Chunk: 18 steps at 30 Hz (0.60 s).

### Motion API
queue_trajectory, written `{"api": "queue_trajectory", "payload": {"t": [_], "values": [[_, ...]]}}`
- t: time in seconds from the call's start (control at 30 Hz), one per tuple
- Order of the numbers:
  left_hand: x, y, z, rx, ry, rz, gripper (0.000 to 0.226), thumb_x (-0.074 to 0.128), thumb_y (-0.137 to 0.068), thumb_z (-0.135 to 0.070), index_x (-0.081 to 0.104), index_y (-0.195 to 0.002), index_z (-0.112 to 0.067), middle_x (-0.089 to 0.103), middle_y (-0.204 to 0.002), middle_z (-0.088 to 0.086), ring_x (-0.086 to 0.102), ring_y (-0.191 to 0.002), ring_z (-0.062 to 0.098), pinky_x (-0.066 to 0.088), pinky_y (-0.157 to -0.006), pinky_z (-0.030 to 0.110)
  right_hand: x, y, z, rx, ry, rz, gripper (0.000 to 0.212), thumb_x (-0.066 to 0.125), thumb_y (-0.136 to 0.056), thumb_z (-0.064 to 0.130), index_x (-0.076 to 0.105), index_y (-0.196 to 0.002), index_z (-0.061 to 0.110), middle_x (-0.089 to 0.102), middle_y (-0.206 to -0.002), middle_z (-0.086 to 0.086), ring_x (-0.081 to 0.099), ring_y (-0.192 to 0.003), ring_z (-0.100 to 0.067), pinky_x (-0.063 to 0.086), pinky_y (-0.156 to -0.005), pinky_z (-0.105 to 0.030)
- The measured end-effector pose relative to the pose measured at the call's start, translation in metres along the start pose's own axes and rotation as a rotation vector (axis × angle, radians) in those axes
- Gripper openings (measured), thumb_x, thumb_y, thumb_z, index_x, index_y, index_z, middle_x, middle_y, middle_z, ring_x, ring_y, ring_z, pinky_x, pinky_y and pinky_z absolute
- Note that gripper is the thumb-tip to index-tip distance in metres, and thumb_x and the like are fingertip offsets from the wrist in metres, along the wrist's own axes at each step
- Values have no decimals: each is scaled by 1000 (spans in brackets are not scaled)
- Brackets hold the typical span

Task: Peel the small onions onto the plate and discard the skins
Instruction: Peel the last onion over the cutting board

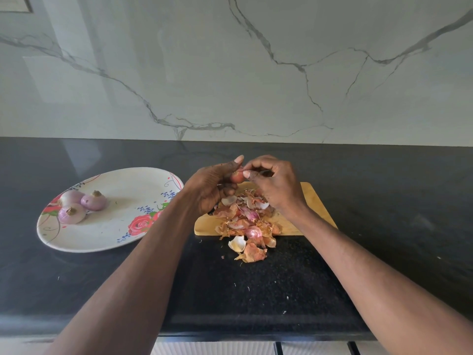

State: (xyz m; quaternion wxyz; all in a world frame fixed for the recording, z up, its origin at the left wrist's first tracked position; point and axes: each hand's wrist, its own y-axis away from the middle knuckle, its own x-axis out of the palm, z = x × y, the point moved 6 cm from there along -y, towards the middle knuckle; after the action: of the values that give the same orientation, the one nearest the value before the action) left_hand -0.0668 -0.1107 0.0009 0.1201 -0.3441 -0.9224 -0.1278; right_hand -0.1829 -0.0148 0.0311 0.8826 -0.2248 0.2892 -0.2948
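Observation:
My left hand (212, 185) grips a small reddish onion (237, 176) above the wooden cutting board (316, 203). My right hand (273, 185) pinches the onion's top with thumb and fingertips; a dark, thin thing shows between its fingers, too hidden to name. Under both hands lies a heap of onion skins (245, 224), spilling off the board's front edge onto the black counter. To the left, three peeled pale purple onions (80, 204) lie together on the far left part of a floral oval plate (115, 234).
The black stone counter (256, 290) runs to a marble-patterned wall at the back. Small skin flecks dot the counter in front of the board. The counter's front edge lies low in view, with white cabinet fronts below it.

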Motion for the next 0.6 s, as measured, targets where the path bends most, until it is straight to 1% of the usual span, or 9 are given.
{"api": "queue_trajectory", "payload": {"t": [0.13,0.2,0.27,0.33,0.43,0.53,0.6], "values": [[0,1,1,-29,95,16,33,81,-73,-20,70,-96,0,67,-85,16,59,-60,18,56,-52,22,0,0,1,-8,50,-3,5,73,-89,8,72,-87,13,65,-90,13,58,-84,4,46,-74,-9],[1,2,1,-37,104,21,35,80,-70,-17,70,-98,1,68,-89,18,62,-63,19,59,-56,23,0,1,0,-11,65,-1,5,70,-90,7,70,-88,11,65,-91,12,56,-84,9,43,-72,-5],[1,1,1,-43,113,22,27,77,-75,-12,70,-98,0,69,-88,18,65,-66,20,60,-57,24,1,1,1,-20,86,12,5,67,-92,5,68,-89,9,65,-94,8,55,-86,11,41,-71,-2],[1,1,2,-49,123,19,15,73,-85,-8,70,-98,-1,70,-87,18,66,-68,22,60,-57,25,3,1,0,-28,108,28,6,66,-93,4,67,-89,9,66,-97,5,54,-88,13,38,-71,0],[0,0,3,-57,131,24,12,69,-89,-6,69,-100,-1,70,-90,20,68,-72,24,60,-57,25,3,2,0,-40,127,35,6,65,-94,4,66,-91,9,66,-100,4,54,-90,13,38,-70,0],[0,0,3,-57,136,19,15,67,-91,-7,67,-104,1,71,-94,23,70,-74,26,61,-57,26,2,2,0,-25,119,29,7,64,-95,7,67,-97,12,67,-103,4,57,-91,4,40,-71,0],[-2,-2,3,-55,152,15,17,64,-94,-6,64,-109,2,72,-94,24,72,-74,27,60,-57,26,1,2,0,-14,113,28,8,63,-96,8,67,-100,13,67,-105,4,57,-92,2,41,-71,-1]]}}
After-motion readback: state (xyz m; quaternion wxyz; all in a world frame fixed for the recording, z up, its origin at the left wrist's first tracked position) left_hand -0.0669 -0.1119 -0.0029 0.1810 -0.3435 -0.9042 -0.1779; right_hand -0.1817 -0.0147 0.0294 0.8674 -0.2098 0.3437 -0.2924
